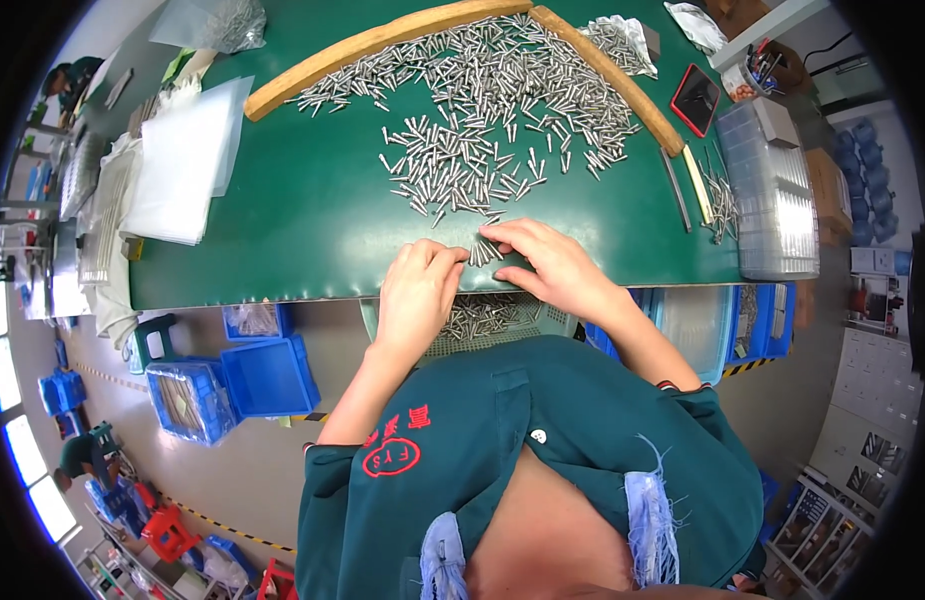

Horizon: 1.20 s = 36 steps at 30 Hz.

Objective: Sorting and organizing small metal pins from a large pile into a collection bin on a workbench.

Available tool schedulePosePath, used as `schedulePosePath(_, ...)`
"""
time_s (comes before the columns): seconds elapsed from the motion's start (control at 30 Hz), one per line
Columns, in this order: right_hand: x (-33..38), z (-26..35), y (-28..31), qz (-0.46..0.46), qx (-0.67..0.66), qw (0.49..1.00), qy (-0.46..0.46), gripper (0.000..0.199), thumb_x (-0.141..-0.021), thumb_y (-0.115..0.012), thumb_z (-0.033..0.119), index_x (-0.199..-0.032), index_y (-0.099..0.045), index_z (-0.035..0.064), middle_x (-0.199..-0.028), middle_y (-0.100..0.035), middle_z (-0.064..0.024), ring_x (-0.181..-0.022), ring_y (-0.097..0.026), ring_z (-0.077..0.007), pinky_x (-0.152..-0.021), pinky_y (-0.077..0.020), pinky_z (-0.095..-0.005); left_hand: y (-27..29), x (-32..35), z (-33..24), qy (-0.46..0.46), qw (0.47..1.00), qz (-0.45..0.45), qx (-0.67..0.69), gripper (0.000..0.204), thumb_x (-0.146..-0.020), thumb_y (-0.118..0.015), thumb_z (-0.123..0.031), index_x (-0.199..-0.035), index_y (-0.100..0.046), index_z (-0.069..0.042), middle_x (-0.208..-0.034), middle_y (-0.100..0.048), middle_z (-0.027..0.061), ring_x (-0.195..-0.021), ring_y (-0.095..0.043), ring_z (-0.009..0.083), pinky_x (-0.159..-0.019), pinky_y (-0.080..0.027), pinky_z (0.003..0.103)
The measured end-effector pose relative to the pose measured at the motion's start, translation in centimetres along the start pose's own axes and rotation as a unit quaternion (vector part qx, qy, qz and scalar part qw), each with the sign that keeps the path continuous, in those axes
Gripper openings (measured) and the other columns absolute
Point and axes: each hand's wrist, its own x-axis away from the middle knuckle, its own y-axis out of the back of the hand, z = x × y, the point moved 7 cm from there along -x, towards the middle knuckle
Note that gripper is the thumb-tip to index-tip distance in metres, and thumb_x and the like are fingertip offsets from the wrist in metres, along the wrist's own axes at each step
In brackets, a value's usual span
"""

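Observation:
Small silvery metal pins [484, 252], lined up side by side in a little fan, lie near the front edge of the green table [302, 230]. My left hand [419, 292] has its fingers curled together at the left side of this fan, pinching at the pins. On the other side, my right hand [554, 264] has thumb and fingers apart, with fingertips touching the upper ends of the pins. A large loose heap of the same pins [502, 85] spreads beyond my hands. Below the table edge, a pale green basket [452, 345] holds more pins.
Wooden strips [382, 48] border the heap at the back and right. Clear plastic sheets [177, 170] lie at left. At right are a red-edged phone [695, 100], longer metal rods [720, 205] and stacked clear plastic boxes [782, 210]. Blue bins [272, 378] stand on the floor.

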Motion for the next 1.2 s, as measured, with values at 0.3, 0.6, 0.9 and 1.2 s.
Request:
schedulePosePath(0.3,-0.8,1.7,-0.6,-0.055,0.139,0.986,0.069,0.026,-0.077,-0.071,0.023,-0.101,-0.064,0.0156,-0.099,-0.057,0.0005,-0.088,-0.059,-0.0204,-0.071,-0.0511,-0.0339,0.3,2.1,0.6,0.057,0.991,0.031,0.115,0.016,-0.087,-0.061,-0.008,-0.102,-0.067,-0.009,-0.094,-0.062,0.0048,-0.085,-0.06,0.0209,-0.073,-0.049,0.032)
schedulePosePath(0.6,1.2,2.5,-0.8,-0.018,0.131,0.989,0.068,0.019,-0.076,-0.072,0.021,-0.093,-0.067,0.0147,-0.095,-0.059,0.0013,-0.085,-0.059,-0.0202,-0.067,-0.0512,-0.0335,-7.9,6.4,0.2,0.384,0.46,0.25,0.76,0.037,-0.098,-0.048,-0.02,-0.126,-0.048,0.005,-0.125,-0.055,0.0204,-0.114,-0.057,0.0288,-0.1,-0.048,0.04)
schedulePosePath(0.9,2.6,2.5,-1.0,0.068,0.028,0.997,0.011,0.033,-0.08,-0.068,0.014,-0.112,-0.062,0.0122,-0.103,-0.058,-0.0034,-0.092,-0.061,-0.0198,-0.073,-0.0528,-0.0324,-10.4,6.1,-0.4,0.362,0.489,0.285,0.741,0.032,-0.099,-0.046,-0.021,-0.12,-0.052,0.004,-0.11,-0.064,0.0157,-0.101,-0.064,0.0247,-0.09,-0.053,0.034)
schedulePosePath(1.2,1.8,1.7,0.3,0.093,-0.23,0.966,-0.075,0.028,-0.087,-0.065,0.016,-0.114,-0.065,0.0086,-0.106,-0.059,-0.0039,-0.091,-0.06,-0.0144,-0.077,-0.0488,-0.0263,-5.1,2.9,-1.0,0.272,0.728,0.3,0.554,0.035,-0.1,-0.047,-0.023,-0.12,-0.054,0.005,-0.106,-0.066,0.0166,-0.096,-0.067,0.0232,-0.084,-0.054,0.032)
